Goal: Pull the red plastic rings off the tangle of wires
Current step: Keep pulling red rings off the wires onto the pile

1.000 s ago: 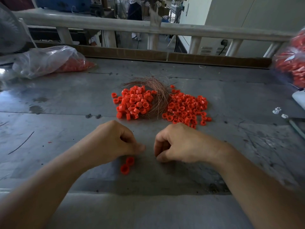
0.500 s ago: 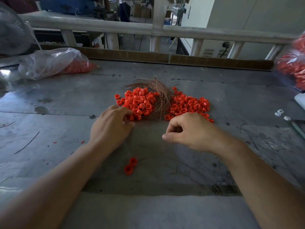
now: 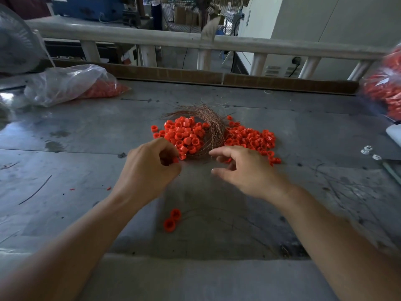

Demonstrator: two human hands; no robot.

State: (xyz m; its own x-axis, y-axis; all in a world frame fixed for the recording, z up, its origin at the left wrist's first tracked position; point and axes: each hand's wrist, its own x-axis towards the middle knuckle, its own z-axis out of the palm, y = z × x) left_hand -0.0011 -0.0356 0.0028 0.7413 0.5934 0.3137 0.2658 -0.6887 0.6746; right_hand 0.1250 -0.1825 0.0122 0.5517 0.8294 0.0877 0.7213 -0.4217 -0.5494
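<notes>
A grey metal work table (image 3: 86, 135) runs to a pale railing (image 3: 260, 43) on the far side, with a clear plastic bag (image 3: 65, 83) of red parts at the far left. At mid-table lies the tangle of wires (image 3: 213, 124), a coppery nest with a heap of red rings (image 3: 184, 135) against its left side and a second heap (image 3: 251, 140) on its right. Both hands have come forward from the near edge. The left hand (image 3: 149, 170) now has its fingers curled at the near corner of the left heap, pinching what looks like a single ring (image 3: 175, 160). The right hand (image 3: 247, 168), curled a moment ago, has opened, fingers spread and holding nothing, by the tangle's near end. Another pull seems about to begin. Two loose rings (image 3: 172, 219) stay behind, near the person.
</notes>
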